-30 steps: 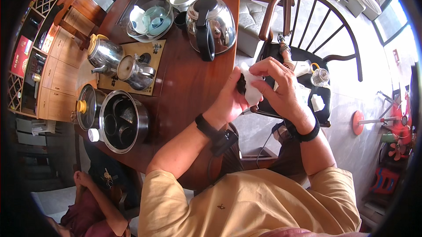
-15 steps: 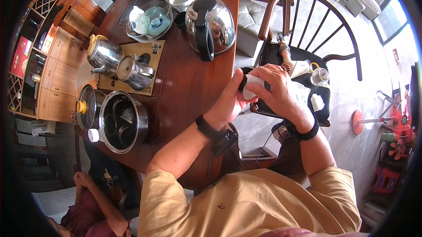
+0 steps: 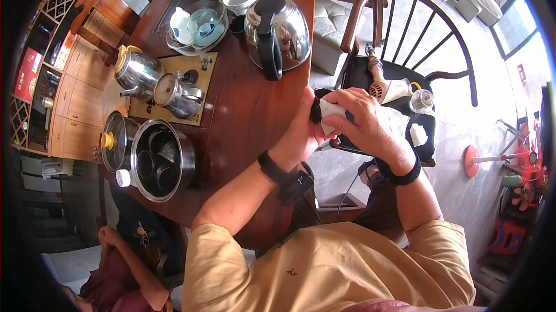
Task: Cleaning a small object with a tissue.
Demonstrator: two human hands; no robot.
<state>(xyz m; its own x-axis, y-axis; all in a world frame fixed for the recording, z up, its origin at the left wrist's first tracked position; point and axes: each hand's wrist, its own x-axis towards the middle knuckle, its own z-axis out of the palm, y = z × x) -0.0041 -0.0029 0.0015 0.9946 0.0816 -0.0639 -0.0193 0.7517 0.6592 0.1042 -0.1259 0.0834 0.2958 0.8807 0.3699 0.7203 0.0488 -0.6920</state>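
Note:
In front of my chest, past the table's right edge, both hands are raised together. My left hand (image 3: 294,136) grips a small black cup (image 3: 316,110), with its thumb up along the side. My right hand (image 3: 368,122) pinches a white tissue (image 3: 332,110) and presses it against the cup's rim. Most of the cup is hidden by fingers and tissue. On the table to the left, a steel pot (image 3: 191,164) contains several dark cups (image 3: 162,145). Beyond my hands, near the table edge, stands a shiny kettle (image 3: 294,37) with a black handle.
A glass lid (image 3: 119,132) leans by the pot. Two steel pots (image 3: 139,72) sit on a tan mat (image 3: 194,101); behind is a glass bowl (image 3: 217,40) of cups. A black-seated chair (image 3: 425,132) at right bears a glass jug (image 3: 421,101) and crumpled tissue (image 3: 418,135). Another person (image 3: 124,265) sits lower left.
My right fingers and the tissue have shifted slightly around the cup, and the cup has turned and tilted a little in my left hand. Everything else stays put.

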